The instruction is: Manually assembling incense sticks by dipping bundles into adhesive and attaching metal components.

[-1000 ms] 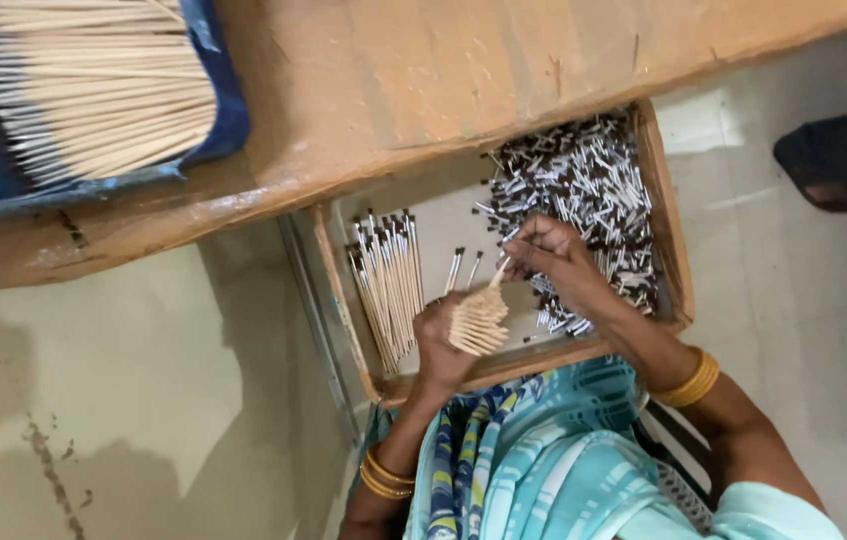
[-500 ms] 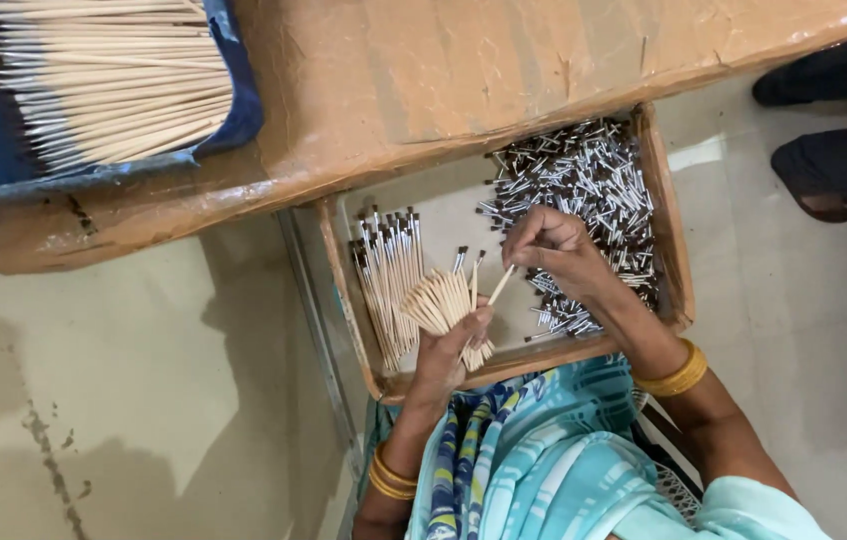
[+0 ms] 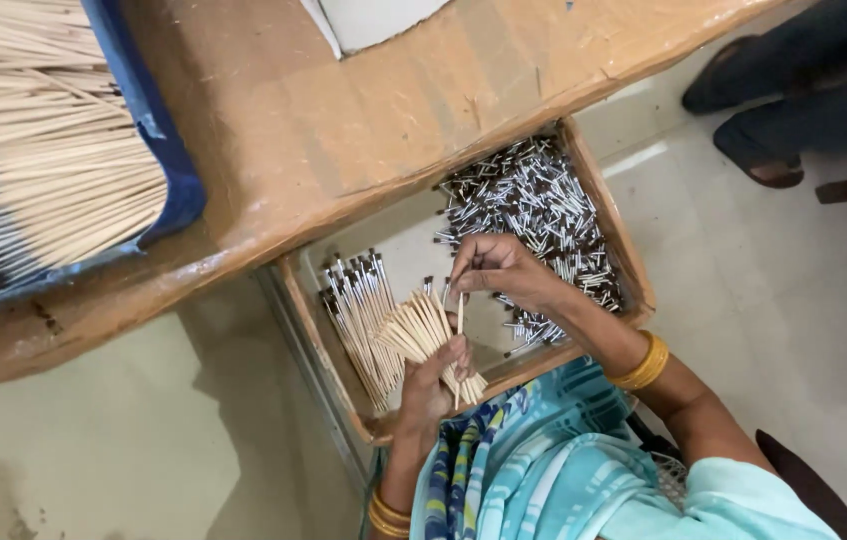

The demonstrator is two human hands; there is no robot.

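Floor: pale tiled floor (image 3: pixel 803 300) fills the right and lower left of the frame.
Table: worn wooden table (image 3: pixel 363 110) runs across the upper middle, its edge slanting down to the left.
Blue tray: upper left of the frame, a blue tray (image 3: pixel 168 150) piled with long pale sticks (image 3: pixel 33 170).
White sheet: a white corner (image 3: pixel 373 18) at the top centre edge; no print can be made out.
Drawer: open wooden drawer (image 3: pixel 633 280) below the table edge, mid-frame.
Loose pile: small dark-and-silver pieces (image 3: pixel 533 215) heaped in the drawer's right part.
Finished row: sticks with dark tips (image 3: pixel 358 320) lying together in the drawer's left part.
Left hand: left hand (image 3: pixel 433 385) closed around a fanned bunch of sticks (image 3: pixel 423 330), lower centre, over the drawer's near wall.
Right hand: right hand (image 3: pixel 498 270) just above the fan, fingertips (image 3: pixel 460 285) pinched on a single stick (image 3: pixel 459 312) that stands upright beside the bunch.
Bangles: gold bangles (image 3: pixel 643 362) on the right wrist.
Other person: dark shoes (image 3: pixel 753 95) in the upper right corner.
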